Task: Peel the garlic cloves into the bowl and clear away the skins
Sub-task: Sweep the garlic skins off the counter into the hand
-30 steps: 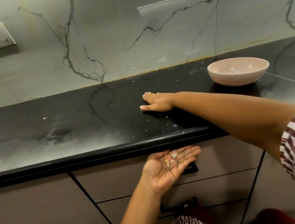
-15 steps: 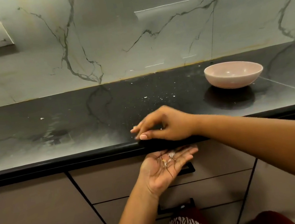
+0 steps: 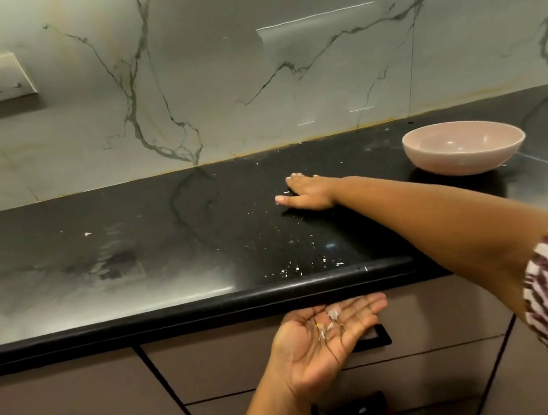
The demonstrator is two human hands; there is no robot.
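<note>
Black stone counter (image 3: pixel 106 255) is the reference. Pink bowl (image 3: pixel 464 146) sits at its back right; contents not visible from here. Right hand (image 3: pixel 307 192) lies flat on the counter mid-depth, fingers straight, palm down, just left of the bowl, holding nothing. Left hand (image 3: pixel 329 333) waits below the counter's front edge, palm up, fingers extended and slightly cupped, carrying a few skin scraps (image 3: pixel 328 319). Loose skin flecks (image 3: pixel 307 267) scatter on the counter between the right hand and the front edge, directly above the left palm. Judgement: sweep runs back-to-front, toward the body; right hand does the pushing, left just catches. One stray fleck (image 3: pixel 87 234) sits far left, outside that line.
</note>
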